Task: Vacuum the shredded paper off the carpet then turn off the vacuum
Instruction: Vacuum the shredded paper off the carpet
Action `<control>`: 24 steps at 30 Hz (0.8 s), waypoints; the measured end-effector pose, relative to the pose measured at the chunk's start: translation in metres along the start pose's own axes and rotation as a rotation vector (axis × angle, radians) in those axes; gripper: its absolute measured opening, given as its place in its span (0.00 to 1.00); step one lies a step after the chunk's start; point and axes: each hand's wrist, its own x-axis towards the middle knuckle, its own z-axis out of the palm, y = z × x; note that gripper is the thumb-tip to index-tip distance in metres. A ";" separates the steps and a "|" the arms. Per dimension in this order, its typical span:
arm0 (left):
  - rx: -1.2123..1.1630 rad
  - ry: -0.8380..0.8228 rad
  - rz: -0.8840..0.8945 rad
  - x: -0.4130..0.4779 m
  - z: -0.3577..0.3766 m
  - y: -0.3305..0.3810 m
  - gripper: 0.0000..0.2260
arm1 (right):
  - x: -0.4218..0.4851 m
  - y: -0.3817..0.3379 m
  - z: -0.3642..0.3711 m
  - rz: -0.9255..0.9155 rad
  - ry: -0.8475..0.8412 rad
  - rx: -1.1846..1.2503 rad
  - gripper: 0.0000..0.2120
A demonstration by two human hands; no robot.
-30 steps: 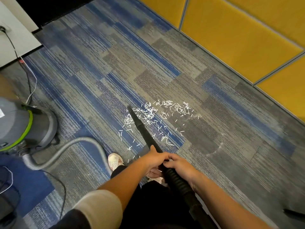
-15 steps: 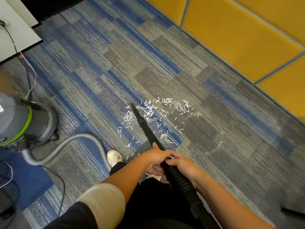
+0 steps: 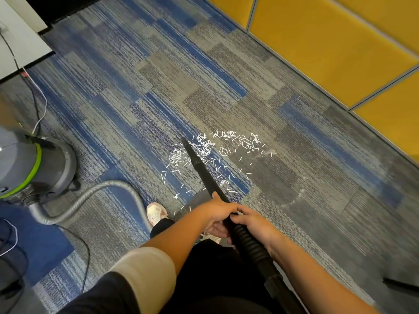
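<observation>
Head view | your left hand (image 3: 217, 210) and right hand (image 3: 256, 225) gripped the seemingly stiff wand (image 3: 205, 172) near its hose end | shredded paper (image 3: 210, 150) looked featherlight on the carpet (image 3: 306, 189).

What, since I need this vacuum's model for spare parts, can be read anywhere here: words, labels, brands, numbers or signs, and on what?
No text can be read anywhere in this view.
On the grey canister vacuum with a green band: a white patch at the picture's left edge, cut off and unreadable.
On the black vacuum wand, the white paper shreds and the yellow wall panels: no print visible.
</observation>
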 end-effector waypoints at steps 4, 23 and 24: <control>-0.005 0.004 0.001 0.000 -0.001 0.001 0.28 | -0.001 -0.002 0.000 -0.005 -0.007 -0.001 0.12; -0.059 -0.054 0.012 -0.007 0.006 0.007 0.31 | -0.010 -0.001 -0.007 -0.026 0.002 0.030 0.12; -0.048 -0.053 0.018 -0.009 0.007 0.008 0.31 | -0.010 0.000 -0.008 -0.026 0.003 0.034 0.12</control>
